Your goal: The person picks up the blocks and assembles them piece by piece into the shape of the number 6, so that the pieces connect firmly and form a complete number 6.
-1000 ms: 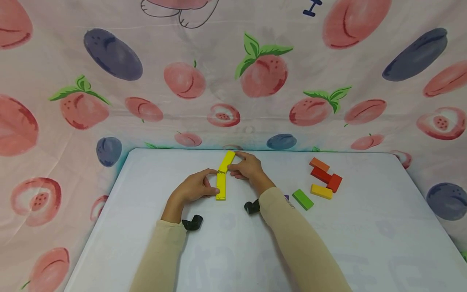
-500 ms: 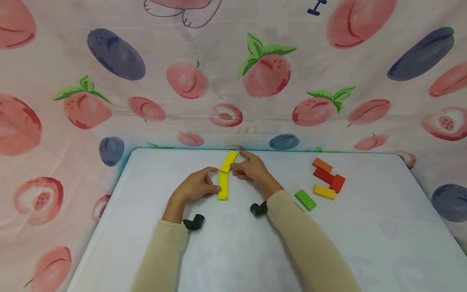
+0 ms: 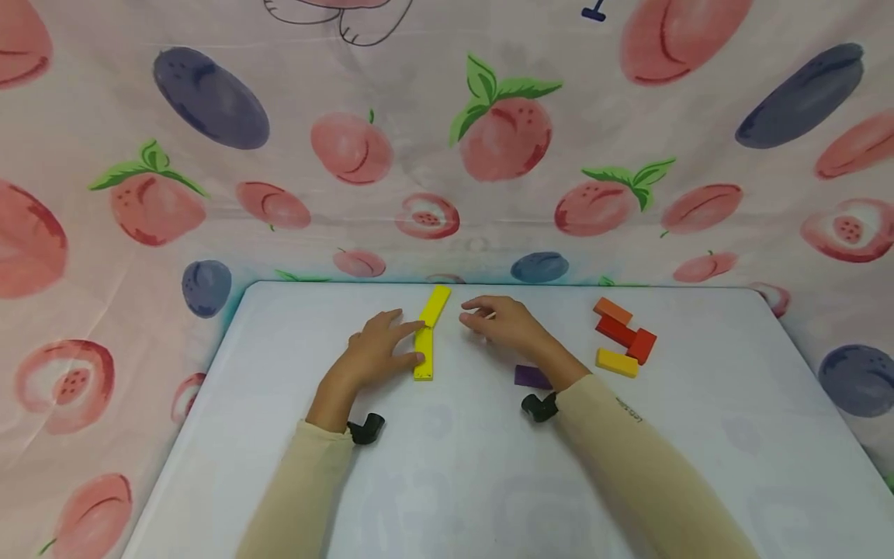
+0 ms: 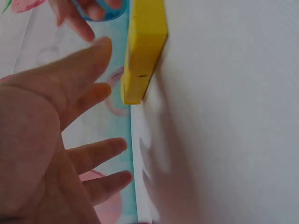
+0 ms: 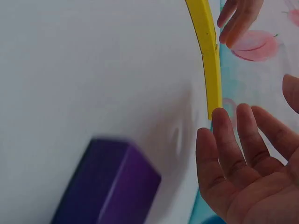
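Two long yellow blocks lie end to end on the table, the far yellow block slanting right and the near yellow block pointing straight back. My left hand hovers at their left with fingers spread, thumb and index finger overlapping the near block in the head view. In the left wrist view a gap shows between those fingers and the yellow block. My right hand is in the air to the right of the far block, fingers loosely bent and holding nothing. A purple block lies below the right wrist, partly covered by it.
Right of my right arm sit an orange block, two red blocks and a shorter yellow block, close together. Behind the white table hangs a fruit-print cloth. A black wrist camera juts from each cuff.
My right hand has drawn away from the far yellow block to the right, uncovering the purple block while its arm now hides the green one. My left fingers have lifted and spread.
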`<action>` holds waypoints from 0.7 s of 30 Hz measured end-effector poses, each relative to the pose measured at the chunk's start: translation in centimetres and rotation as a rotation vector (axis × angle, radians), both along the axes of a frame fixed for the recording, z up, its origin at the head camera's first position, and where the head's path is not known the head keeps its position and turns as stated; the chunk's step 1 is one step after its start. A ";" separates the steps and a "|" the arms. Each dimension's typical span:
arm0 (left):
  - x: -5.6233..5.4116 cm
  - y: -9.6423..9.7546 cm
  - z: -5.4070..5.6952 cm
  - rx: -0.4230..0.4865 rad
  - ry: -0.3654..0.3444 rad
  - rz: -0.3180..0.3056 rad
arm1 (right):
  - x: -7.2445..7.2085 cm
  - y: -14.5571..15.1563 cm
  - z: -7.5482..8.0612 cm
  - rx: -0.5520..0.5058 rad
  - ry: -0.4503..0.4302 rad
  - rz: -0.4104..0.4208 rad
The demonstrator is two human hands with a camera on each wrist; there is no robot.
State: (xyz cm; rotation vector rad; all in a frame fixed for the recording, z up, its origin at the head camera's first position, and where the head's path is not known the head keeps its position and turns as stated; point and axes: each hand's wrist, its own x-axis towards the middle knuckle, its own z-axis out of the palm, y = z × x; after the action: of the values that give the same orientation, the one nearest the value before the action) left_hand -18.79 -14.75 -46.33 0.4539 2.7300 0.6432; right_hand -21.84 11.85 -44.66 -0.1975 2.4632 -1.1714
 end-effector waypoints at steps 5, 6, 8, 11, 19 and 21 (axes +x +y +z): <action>0.4 -0.1 0.1 0.001 -0.048 -0.010 | 1.6 2.2 0.5 0.127 0.160 0.123; 0.5 -0.1 0.1 0.005 -0.053 -0.014 | 2.0 2.6 0.5 0.144 0.183 0.140; 0.6 -0.2 0.0 0.007 -0.057 -0.023 | 2.7 3.5 0.3 0.169 0.216 0.167; 0.6 -0.4 0.0 0.001 -0.051 -0.032 | 3.5 4.8 0.0 0.199 0.249 0.198; 0.5 -0.5 -0.2 0.002 -0.047 -0.034 | 5.2 7.6 -0.4 0.240 0.273 0.214; 0.5 -0.6 -0.2 0.005 -0.045 -0.035 | 5.4 8.1 -0.4 0.244 0.263 0.210</action>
State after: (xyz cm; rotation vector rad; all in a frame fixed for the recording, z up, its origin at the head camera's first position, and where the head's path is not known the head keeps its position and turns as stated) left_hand -18.30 -15.31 -46.55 0.4809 2.6725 0.6437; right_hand -16.47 20.00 -45.06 -0.5544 2.7036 -0.7925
